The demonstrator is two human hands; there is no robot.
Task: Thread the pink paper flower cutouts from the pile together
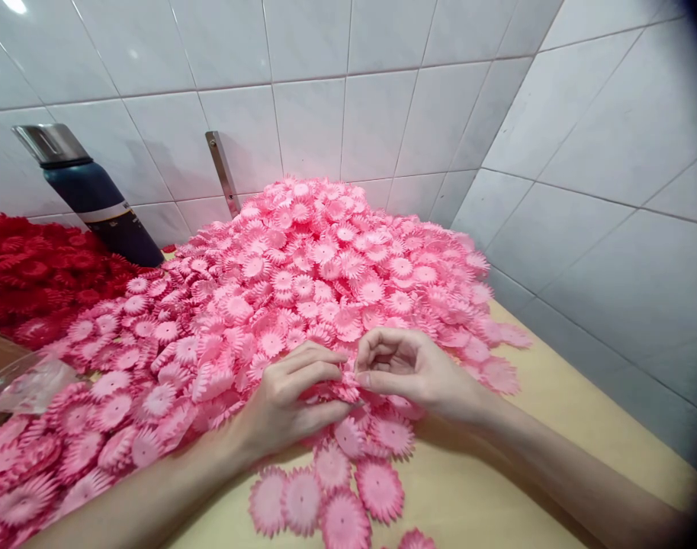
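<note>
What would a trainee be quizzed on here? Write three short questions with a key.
1. True or false: both hands pinch the same pink flower piece.
2. What lies left of the pink heap? A) red flower pieces B) blue flower pieces C) scissors
3. What stands against the tiled wall behind the red ones?

Key: 1. True: the left hand and the right hand meet on it. 2. A. 3. A dark bottle with a metal cap.

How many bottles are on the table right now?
1. A dark blue bottle with a steel cap stands at the back left against the tiled wall, between the red flower pile and the pink flower pile. Others may be hidden behind the piles.
</note>
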